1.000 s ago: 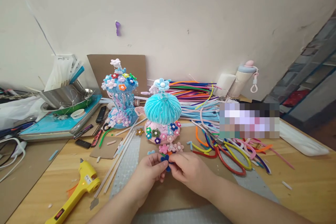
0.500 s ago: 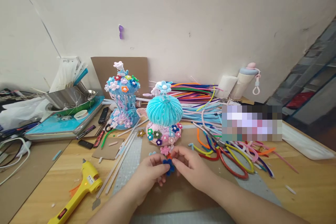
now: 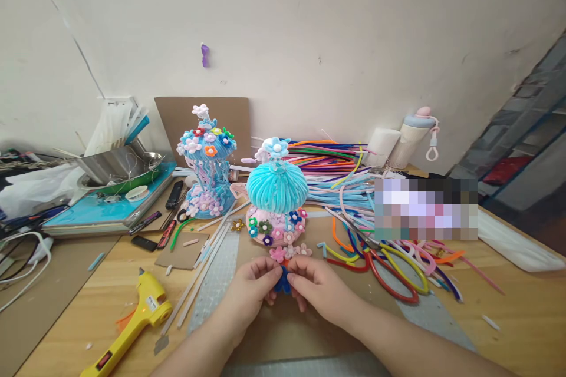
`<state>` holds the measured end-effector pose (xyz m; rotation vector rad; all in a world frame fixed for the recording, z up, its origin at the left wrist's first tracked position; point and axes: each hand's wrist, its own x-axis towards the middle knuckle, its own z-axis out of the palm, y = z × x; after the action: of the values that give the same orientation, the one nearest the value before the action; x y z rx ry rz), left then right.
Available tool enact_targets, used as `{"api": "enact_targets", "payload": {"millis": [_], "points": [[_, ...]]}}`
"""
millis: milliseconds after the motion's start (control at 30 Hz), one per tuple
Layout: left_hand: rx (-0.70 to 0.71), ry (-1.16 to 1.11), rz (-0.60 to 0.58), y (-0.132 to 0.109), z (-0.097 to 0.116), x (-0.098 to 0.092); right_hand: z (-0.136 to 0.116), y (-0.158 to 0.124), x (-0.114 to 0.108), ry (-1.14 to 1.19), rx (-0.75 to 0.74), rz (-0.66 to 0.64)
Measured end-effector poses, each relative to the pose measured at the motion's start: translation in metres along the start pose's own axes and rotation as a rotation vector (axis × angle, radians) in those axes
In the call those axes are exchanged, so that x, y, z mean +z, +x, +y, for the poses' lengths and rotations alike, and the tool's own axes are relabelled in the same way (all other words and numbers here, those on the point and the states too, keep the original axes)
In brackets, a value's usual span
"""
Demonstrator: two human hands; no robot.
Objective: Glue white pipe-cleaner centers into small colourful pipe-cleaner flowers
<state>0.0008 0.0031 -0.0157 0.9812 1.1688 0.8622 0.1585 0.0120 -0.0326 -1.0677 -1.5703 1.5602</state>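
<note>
My left hand (image 3: 252, 291) and my right hand (image 3: 321, 288) meet over the table, both pinched on a small dark blue pipe-cleaner flower (image 3: 282, 281) between their fingertips. Just beyond them stands a craft piece with a turquoise dome and a pink base covered in small flowers (image 3: 276, 203). A few loose pink flowers (image 3: 283, 252) lie in front of its base. A taller blue flower-covered tower (image 3: 207, 162) stands to the left behind it.
A yellow glue gun (image 3: 132, 321) lies at the front left. Red-handled scissors (image 3: 389, 271) and a heap of coloured pipe cleaners (image 3: 336, 171) lie at the right. A metal bowl on a blue tray (image 3: 110, 171) sits at the left. Glue sticks (image 3: 207, 256) lie beside cardboard.
My right hand briefly lifted off the blue flower half a second ago and now pinches it again. Both hands stay in about the same place.
</note>
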Motion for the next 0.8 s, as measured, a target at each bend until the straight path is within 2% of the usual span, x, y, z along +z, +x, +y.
{"api": "enact_targets", "payload": {"millis": [100, 300, 433, 800], "points": [[0.001, 0.048, -0.009, 0.001, 0.001, 0.001, 0.001, 0.0, 0.002, 0.013, 0.023, 0.009], [0.065, 0.246, -0.105, 0.004, -0.005, -0.001, 0.004, 0.002, 0.002, 0.015, 0.066, -0.004], [0.111, 0.356, -0.098, 0.005, -0.009, -0.004, 0.005, 0.002, 0.001, -0.018, 0.093, -0.015], [0.106, 0.415, -0.095, 0.003, -0.002, -0.002, 0.005, 0.001, 0.003, -0.035, 0.116, -0.02]]}}
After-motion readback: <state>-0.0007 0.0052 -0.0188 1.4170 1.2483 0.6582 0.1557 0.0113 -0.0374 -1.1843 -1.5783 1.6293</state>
